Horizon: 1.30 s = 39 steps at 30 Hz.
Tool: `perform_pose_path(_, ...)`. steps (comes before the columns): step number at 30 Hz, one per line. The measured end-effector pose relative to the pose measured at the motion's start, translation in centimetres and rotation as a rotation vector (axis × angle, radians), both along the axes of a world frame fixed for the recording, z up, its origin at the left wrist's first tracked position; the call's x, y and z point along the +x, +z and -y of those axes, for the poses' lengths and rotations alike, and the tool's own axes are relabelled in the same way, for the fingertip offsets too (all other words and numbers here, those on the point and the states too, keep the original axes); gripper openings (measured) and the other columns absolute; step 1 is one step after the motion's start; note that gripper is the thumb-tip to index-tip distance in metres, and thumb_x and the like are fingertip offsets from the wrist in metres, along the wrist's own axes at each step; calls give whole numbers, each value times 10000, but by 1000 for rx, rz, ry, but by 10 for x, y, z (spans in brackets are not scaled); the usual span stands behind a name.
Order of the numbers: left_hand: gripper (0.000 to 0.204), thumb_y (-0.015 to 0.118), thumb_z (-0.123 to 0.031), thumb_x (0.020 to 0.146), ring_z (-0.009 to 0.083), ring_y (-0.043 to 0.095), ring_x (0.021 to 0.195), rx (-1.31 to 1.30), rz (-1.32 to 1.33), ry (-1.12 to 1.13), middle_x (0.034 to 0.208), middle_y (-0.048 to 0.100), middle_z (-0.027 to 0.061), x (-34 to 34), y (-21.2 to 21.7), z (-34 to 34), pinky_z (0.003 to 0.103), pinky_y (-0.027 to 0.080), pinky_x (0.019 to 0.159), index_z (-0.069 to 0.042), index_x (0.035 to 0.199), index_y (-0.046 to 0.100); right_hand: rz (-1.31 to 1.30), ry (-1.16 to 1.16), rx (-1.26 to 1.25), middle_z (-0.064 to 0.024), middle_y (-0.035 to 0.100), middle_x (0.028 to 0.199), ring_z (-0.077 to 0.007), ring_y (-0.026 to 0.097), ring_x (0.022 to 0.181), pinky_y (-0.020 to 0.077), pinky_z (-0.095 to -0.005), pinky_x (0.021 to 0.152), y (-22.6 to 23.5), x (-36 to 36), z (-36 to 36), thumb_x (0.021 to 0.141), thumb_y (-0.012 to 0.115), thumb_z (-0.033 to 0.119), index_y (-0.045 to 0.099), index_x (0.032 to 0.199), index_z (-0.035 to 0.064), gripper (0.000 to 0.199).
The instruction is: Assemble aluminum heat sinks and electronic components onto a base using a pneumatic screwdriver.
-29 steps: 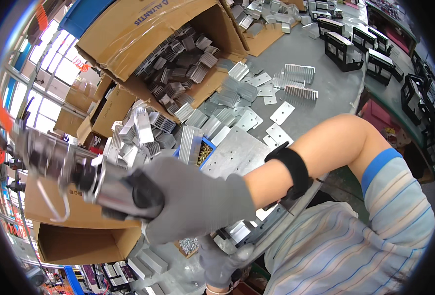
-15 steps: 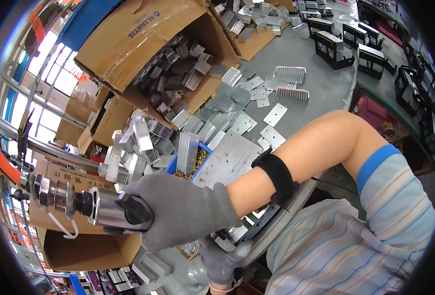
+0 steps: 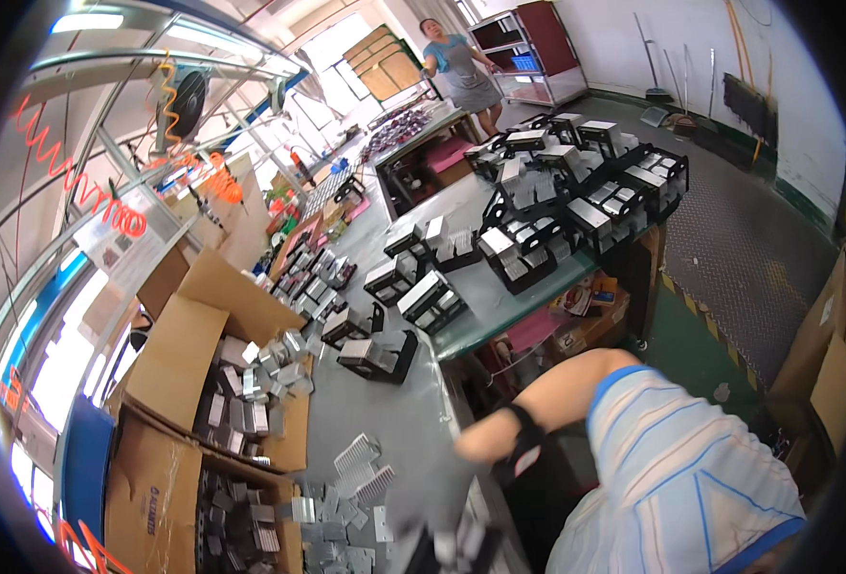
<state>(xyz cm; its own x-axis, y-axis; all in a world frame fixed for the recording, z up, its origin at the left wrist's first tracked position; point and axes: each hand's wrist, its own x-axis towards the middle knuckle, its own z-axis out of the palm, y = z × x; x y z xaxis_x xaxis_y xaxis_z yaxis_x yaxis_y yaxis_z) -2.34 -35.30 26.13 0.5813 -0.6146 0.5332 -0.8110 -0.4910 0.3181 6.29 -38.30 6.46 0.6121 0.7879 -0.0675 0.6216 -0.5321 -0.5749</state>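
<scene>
My right hand (image 3: 433, 493), in a grey glove and smeared by motion, is low in the picture at the edge of the grey workbench (image 3: 370, 411). A black wristband (image 3: 526, 430) is around the wrist. Under the fingers is a blurred black frame (image 3: 480, 550) with silvery metal parts, cut off by the lower rim; the hand appears closed on it, though the fingertips are hidden. Just left of the hand lie finned aluminium heat sinks (image 3: 361, 469) and small metal plates (image 3: 339, 517). My left hand is out of view.
Several black frames with heat sinks (image 3: 519, 253) crowd a green-edged table (image 3: 466, 335) ahead; another frame (image 3: 380, 354) sits on the workbench. Cardboard boxes (image 3: 165, 359) of metal parts stand at left. Orange coiled hoses (image 3: 88, 191) hang above. A co-worker (image 3: 461, 77) stands far back.
The view has swung toward the far tables. My right hand has let go of the power screwdriver and is now at a black frame. The screwdriver and my left hand have left the picture.
</scene>
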Motion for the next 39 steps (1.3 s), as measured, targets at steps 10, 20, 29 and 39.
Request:
perform_pose_path(10, 538, 632, -342, 829, 422, 466, 1124, 62, 38, 411, 1246, 444, 262, -33, -212, -222, 511, 412, 914, -9, 1228, 496, 772, -1686, -1, -136, 652, 979, -305, 635, 865, 503, -429, 721, 16, 98, 263, 743, 612, 529, 669, 980, 173, 431)
perform_pose_path(20, 465, 662, -95, 749, 392, 486, 1113, -98, -187, 615, 1226, 489, 220, -52, -241, -249, 447, 427, 911, -47, 1197, 548, 721, -682, 215, -140, 608, 1047, -300, 588, 955, 484, -363, 816, -13, 153, 86, 715, 670, 184, 543, 1168, 28, 496)
perform_pose_path(29, 408, 671, -110, 739, 297, 549, 1051, 91, 79, 807, 1170, 541, 147, -112, -246, -303, 375, 470, 860, -63, 1137, 593, 705, -182, -33, -93, 548, 1200, -307, 514, 1094, 440, -431, 910, -60, 224, -141, 724, 667, 381, 498, 1277, 164, 617)
perform_pose_path(39, 395, 519, -76, 846, 240, 508, 1039, -431, -440, 920, 1146, 552, 141, -75, -269, -340, 345, 387, 936, 64, 1215, 488, 698, -336, 171, -109, 591, 974, -312, 563, 947, 430, -467, 867, -50, 145, -116, 692, 645, 348, 583, 1141, 130, 503)
